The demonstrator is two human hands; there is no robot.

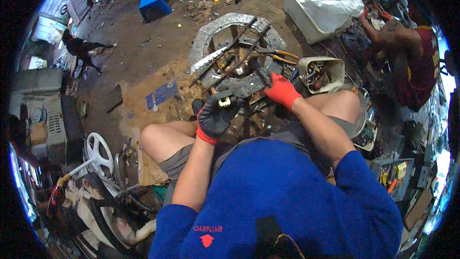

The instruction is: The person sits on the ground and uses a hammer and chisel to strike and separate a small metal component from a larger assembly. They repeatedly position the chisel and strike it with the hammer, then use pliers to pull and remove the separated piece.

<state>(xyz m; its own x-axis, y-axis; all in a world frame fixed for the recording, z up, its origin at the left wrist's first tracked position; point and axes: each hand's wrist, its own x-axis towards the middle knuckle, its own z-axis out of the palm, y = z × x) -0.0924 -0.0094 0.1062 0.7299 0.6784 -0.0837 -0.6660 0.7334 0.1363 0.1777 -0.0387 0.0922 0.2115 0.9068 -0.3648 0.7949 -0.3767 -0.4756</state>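
My left hand [213, 119], in a black-palmed glove with a red cuff, is closed around a small pale yellow, block-shaped piece [224, 101]. My right hand [282, 91], in a red glove, grips a dark hammer-like tool [259, 71]; its far end blends into the clutter. Between and just beyond the hands lies a rough grey metal block [248, 87]. Behind it is an octagonal grey frame [203, 43] with long dark bars [234, 44] across it. Pliers with orange-yellow handles [283, 56] rest at its right side, near a yellow-and-black screwdriver [227, 62].
A cream bin of scrap [341, 74] stands right of my right hand. Farther off are a white tub [299, 12] with a white sack and a blue plastic box [154, 4]. A dog [80, 47] is at left, another person [419, 67] at right. A white wheel [99, 156] lies lower left.
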